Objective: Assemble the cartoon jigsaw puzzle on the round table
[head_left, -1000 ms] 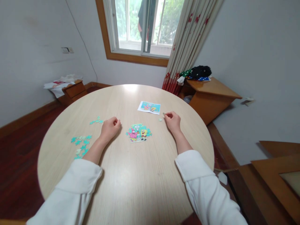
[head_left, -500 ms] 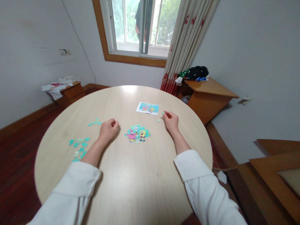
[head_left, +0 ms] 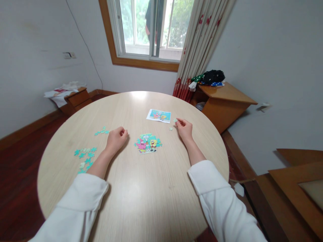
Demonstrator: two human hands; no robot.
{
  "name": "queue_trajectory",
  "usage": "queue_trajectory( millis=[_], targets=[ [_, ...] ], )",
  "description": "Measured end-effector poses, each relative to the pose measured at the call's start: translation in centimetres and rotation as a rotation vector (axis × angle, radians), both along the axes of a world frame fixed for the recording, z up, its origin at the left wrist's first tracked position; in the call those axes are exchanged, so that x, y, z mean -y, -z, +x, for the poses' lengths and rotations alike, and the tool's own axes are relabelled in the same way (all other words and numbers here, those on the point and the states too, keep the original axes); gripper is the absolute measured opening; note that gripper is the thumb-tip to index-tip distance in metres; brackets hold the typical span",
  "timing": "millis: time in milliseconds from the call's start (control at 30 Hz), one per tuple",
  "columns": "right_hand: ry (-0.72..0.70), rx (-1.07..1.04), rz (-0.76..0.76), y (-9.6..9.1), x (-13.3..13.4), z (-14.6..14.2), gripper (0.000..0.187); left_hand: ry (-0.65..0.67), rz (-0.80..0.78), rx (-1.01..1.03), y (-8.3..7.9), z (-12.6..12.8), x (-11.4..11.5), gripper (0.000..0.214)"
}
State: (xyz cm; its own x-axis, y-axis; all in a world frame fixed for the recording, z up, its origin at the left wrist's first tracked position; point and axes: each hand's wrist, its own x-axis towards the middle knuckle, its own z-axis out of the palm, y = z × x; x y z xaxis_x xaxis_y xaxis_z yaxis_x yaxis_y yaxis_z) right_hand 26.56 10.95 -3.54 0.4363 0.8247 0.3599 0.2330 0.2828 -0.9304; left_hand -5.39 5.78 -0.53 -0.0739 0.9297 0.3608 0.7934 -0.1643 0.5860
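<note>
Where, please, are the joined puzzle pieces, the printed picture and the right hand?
Joined puzzle pieces (head_left: 147,144), head view: middle of the group.
Printed picture (head_left: 159,116), head view: its middle.
Right hand (head_left: 184,129), head view: its visible middle.

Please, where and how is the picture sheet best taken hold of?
Probably pinch the picture sheet by its left white margin, coming from the left with the left hand: the sheet lies flat, and the right hand pinches a puzzle piece.

Left hand (head_left: 116,138), palm hidden; window (head_left: 152,30) cut off above.
</note>
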Motion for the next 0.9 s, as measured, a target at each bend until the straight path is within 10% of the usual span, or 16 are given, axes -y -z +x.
queue_trajectory(
  millis=[900],
  targets=[
    [-0.063, -0.209, -0.072, -1.1, 1.0, -2.6, 0.034, -0.002, -0.002, 0.019, 0.1, 0.2, -0.1, 0.023]
  ],
)
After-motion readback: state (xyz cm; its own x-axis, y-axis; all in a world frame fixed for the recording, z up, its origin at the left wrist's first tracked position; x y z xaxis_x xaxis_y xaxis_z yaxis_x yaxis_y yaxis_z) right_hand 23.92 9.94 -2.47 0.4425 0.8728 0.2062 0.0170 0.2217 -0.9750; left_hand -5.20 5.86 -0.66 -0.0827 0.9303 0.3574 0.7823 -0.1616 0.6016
